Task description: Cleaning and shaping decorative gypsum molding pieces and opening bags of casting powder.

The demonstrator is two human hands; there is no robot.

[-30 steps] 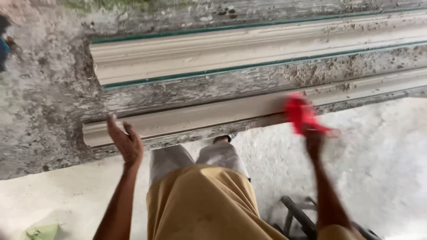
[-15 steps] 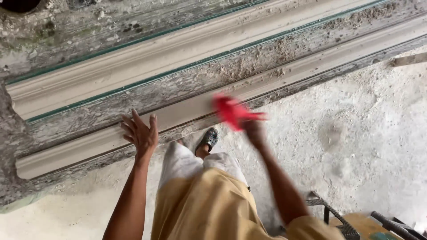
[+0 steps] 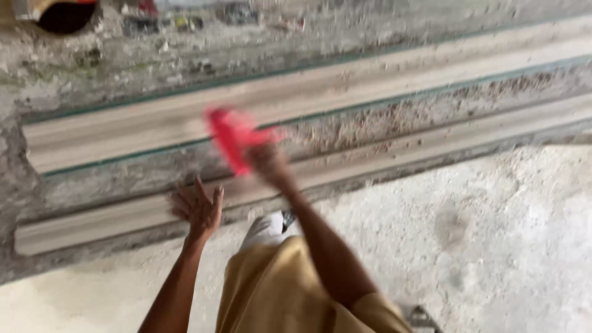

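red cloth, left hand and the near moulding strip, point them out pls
red cloth (image 3: 231, 135), head view, middle of the blurred cloth.
left hand (image 3: 198, 208), head view, on the open palm.
near moulding strip (image 3: 431, 148), head view, its pale top face.

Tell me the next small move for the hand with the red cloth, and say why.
Probably bring the right hand down so the red cloth meets the near moulding strip. The cloth is raised and blurred above the strips, apparently not touching either, while the left hand is spread open at the near strip's edge, seemingly steadying there. Dust and grit coat the slab around both strips.
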